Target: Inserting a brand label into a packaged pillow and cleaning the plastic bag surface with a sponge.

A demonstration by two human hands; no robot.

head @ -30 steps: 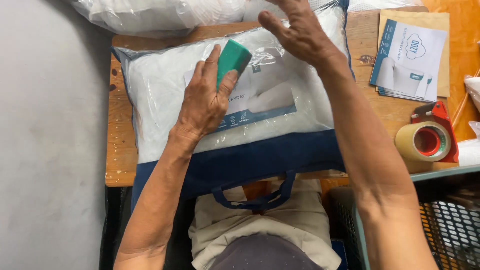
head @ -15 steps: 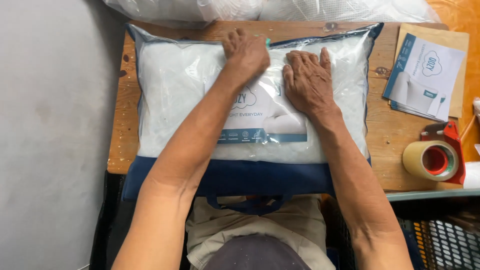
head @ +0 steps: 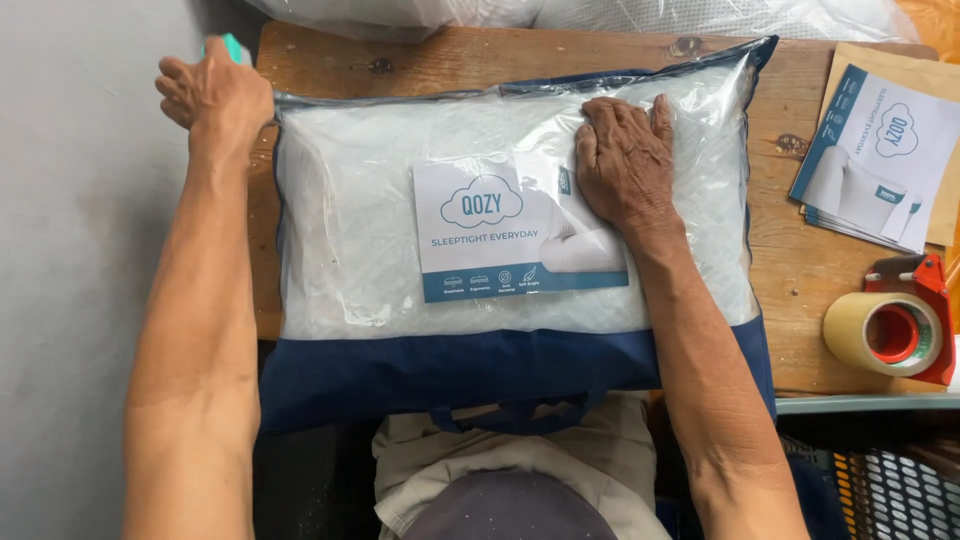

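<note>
A white pillow [head: 350, 230] fills a clear, navy-trimmed bag [head: 500, 375] beside a red tape dispenser [head: 915, 300] and a green block [head: 234, 48].

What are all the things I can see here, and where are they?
pillow bag: one, clear with navy trim, on the table
paper insert: one, white and blue, inside the bag
wooden table: one, brown, under the bag
leaflets: small stack, white and blue, right side
tape dispenser: one, red with tan tape, right edge
green block: one, in the left hand
left hand: at the bag's top-left corner
right hand: flat on the bag
</note>
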